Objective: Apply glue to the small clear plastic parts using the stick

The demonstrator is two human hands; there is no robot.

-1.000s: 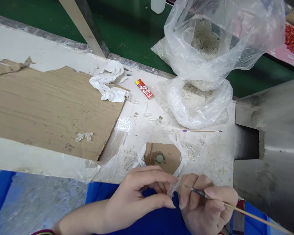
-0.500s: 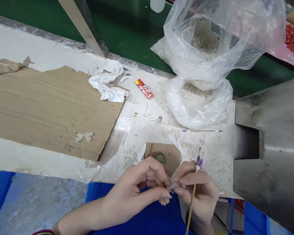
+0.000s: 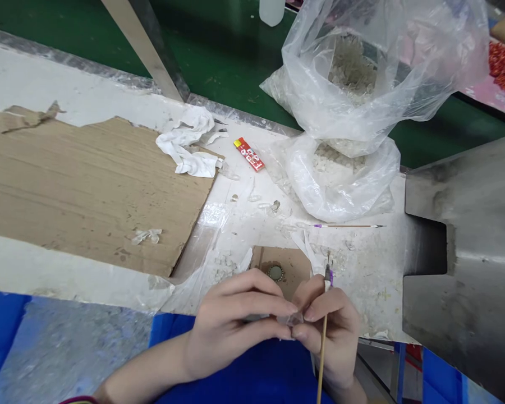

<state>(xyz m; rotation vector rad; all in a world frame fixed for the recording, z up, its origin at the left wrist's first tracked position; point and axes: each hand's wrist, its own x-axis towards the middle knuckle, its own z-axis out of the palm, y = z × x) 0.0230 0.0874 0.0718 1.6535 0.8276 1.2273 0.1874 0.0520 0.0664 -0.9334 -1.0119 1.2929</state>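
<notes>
Between my fingertips is a small clear plastic piece (image 3: 295, 319), partly covered by them. My left hand (image 3: 239, 314) pinches it from the left between thumb and fingers. On the other side, my right hand (image 3: 330, 322) grips the piece's right edge with thumb and fingertips. The same hand also keeps a thin wooden-handled brush (image 3: 323, 353) between its fingers, tip up; a purple-collared tool shows just behind it. Just beyond my hands, a bottle cap (image 3: 275, 272) with dark wet stains around it lies on a small cardboard piece (image 3: 297, 275).
Two clear bags of small translucent pieces, one open bag (image 3: 340, 191) in front, stand at the back. A second brush (image 3: 349, 225) lies before them. Left are a large cardboard sheet (image 3: 88, 191), white cloth (image 3: 189, 140) and red packet (image 3: 249, 154). A metal housing (image 3: 467, 235) borders the right.
My left fingers have straightened and closed onto the clear piece. My right hand has shifted slightly left with the brush, which now stands more upright.
</notes>
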